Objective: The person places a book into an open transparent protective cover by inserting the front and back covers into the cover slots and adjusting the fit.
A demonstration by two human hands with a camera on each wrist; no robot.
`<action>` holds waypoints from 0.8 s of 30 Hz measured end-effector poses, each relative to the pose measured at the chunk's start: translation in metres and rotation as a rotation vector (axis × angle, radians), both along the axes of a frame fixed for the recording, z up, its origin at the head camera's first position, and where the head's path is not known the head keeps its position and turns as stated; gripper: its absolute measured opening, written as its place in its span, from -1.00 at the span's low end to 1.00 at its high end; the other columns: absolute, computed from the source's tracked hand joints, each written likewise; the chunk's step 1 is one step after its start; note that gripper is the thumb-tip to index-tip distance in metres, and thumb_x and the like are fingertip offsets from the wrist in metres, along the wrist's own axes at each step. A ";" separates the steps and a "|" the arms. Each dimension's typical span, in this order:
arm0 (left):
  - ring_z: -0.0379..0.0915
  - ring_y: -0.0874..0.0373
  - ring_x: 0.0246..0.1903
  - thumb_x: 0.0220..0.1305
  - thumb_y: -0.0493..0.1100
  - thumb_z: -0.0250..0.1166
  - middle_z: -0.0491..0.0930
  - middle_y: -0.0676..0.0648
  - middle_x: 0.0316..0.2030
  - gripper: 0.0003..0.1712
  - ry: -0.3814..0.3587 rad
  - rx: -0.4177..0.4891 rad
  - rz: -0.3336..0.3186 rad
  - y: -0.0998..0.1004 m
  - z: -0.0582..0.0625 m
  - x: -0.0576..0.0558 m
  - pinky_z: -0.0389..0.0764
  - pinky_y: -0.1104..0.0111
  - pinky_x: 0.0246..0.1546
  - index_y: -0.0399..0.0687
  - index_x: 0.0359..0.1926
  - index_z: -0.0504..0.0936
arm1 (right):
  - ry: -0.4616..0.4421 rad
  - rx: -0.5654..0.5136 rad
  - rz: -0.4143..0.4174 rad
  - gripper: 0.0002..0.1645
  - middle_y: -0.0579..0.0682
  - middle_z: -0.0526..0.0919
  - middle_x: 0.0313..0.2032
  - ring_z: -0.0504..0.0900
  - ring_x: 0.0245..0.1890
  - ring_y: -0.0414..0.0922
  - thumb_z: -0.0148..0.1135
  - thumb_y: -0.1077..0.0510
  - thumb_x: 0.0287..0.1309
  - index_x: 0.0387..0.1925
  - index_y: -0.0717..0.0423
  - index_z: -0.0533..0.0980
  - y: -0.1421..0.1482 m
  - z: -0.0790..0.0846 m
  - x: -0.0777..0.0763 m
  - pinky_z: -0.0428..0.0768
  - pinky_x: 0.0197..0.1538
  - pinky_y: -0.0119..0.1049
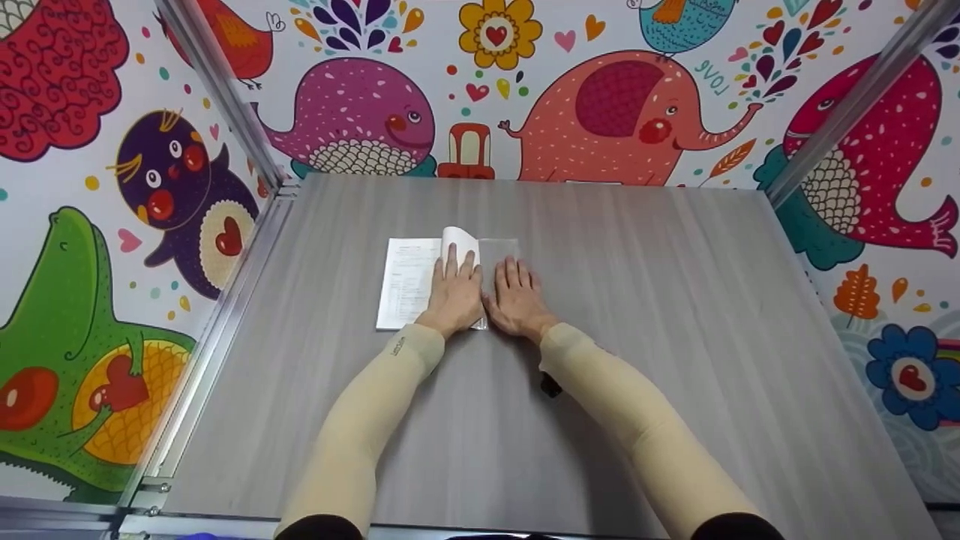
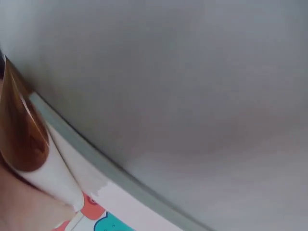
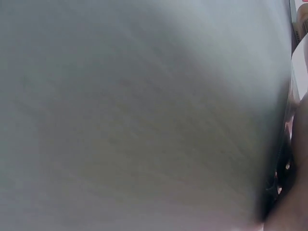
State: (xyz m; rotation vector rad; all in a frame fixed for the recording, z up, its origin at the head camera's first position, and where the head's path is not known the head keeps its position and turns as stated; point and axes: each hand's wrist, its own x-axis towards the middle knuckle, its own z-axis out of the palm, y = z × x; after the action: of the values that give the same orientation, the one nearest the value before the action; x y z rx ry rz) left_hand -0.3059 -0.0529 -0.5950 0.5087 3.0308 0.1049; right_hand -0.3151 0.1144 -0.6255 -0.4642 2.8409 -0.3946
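Note:
A booklet [image 1: 409, 281] with a printed white page lies open on the table, and a curled white sheet [image 1: 459, 237] rises near its middle. On its right side a clear plastic cover [image 1: 499, 247] is spread out. My left hand [image 1: 454, 294] rests over the curled sheet with fingers straight. Beside it, my right hand [image 1: 517, 301] presses flat on the clear cover, its thumb close to the left hand. In the left wrist view, the rolled sheet [image 2: 65, 180] shows next to the left hand [image 2: 29, 207]. The right wrist view catches only a strip of the right hand [image 3: 299, 149].
The grey wood-grain table [image 1: 675, 337] extends around the booklet on all sides. Metal frame rails [image 1: 217, 300] run along its left edge. Walls printed with cartoon animals [image 1: 615, 120] stand behind and at both sides.

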 end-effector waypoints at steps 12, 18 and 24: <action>-0.22 -0.39 0.83 0.68 0.03 0.01 -0.10 -0.36 0.83 -0.19 -0.008 0.341 -0.008 -0.023 -0.033 -0.043 0.17 -0.24 0.77 -0.24 0.76 0.18 | 0.061 -0.070 0.020 -0.09 0.48 0.01 0.77 -0.03 0.81 0.44 -0.09 -0.09 0.69 0.73 0.45 0.06 0.005 0.018 0.007 0.03 0.84 0.28; -0.26 -0.42 0.83 0.68 0.06 0.05 -0.25 -0.37 0.84 -0.08 -0.095 0.419 0.044 -0.033 -0.026 -0.040 0.22 -0.30 0.73 -0.23 0.82 -0.02 | 0.075 -0.055 0.023 -0.07 0.49 0.08 0.75 0.03 0.79 0.46 -0.06 -0.13 0.66 0.71 0.44 0.12 0.007 0.020 0.005 0.08 0.83 0.28; -0.26 -0.39 0.83 0.74 -0.01 -0.01 -0.30 -0.41 0.83 -0.11 -0.114 0.229 0.069 -0.022 0.010 -0.015 0.22 -0.26 0.74 -0.29 0.82 -0.11 | 0.070 -0.075 -0.002 -0.05 0.45 0.10 0.75 0.04 0.80 0.42 0.04 -0.16 0.63 0.71 0.39 0.17 0.008 0.020 0.002 0.10 0.83 0.25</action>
State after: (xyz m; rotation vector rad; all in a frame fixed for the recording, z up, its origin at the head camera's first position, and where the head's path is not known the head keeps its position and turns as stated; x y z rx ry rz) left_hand -0.3205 -0.0748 -0.5845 0.3975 2.9391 0.4716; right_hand -0.3128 0.1227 -0.6058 -0.4994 2.9018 -0.4954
